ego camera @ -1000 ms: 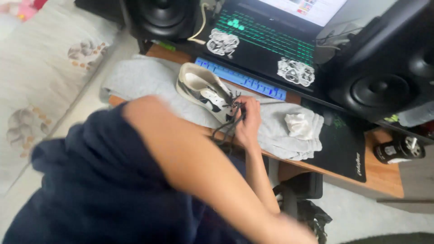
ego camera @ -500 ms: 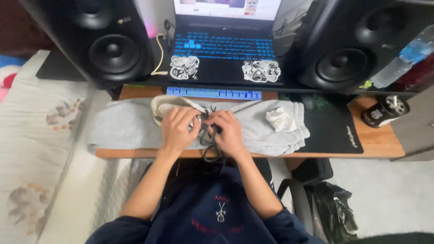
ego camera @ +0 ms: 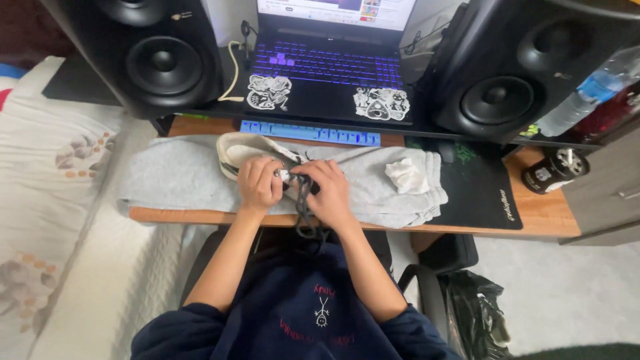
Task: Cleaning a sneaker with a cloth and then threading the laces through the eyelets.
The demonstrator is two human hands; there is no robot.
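Note:
A cream and black sneaker (ego camera: 243, 148) lies on a grey cloth (ego camera: 173, 177) spread over the wooden desk (ego camera: 543, 217). My left hand (ego camera: 259, 183) grips the shoe's front, fingers curled over it. My right hand (ego camera: 327, 190) sits beside it, pinching a dark shoelace (ego camera: 305, 217) that hangs in loops over the desk's front edge toward my lap. The two hands almost touch above the shoe's tongue. Most of the shoe's toe is hidden under my hands.
A crumpled white tissue (ego camera: 407, 175) lies on the cloth to the right. Behind are a lit laptop (ego camera: 327, 67), two big black speakers (ego camera: 157, 57) (ego camera: 507, 80), a black mouse mat (ego camera: 477, 190), a dark can (ego camera: 553, 171) and a plastic bottle (ego camera: 590, 93). A bed (ego camera: 47, 200) is at left.
The view swung from a tilted sideways look to a straight look down at the desk. Both hands now work on the shoe and lace; the laptop keyboard's light went from green to purple.

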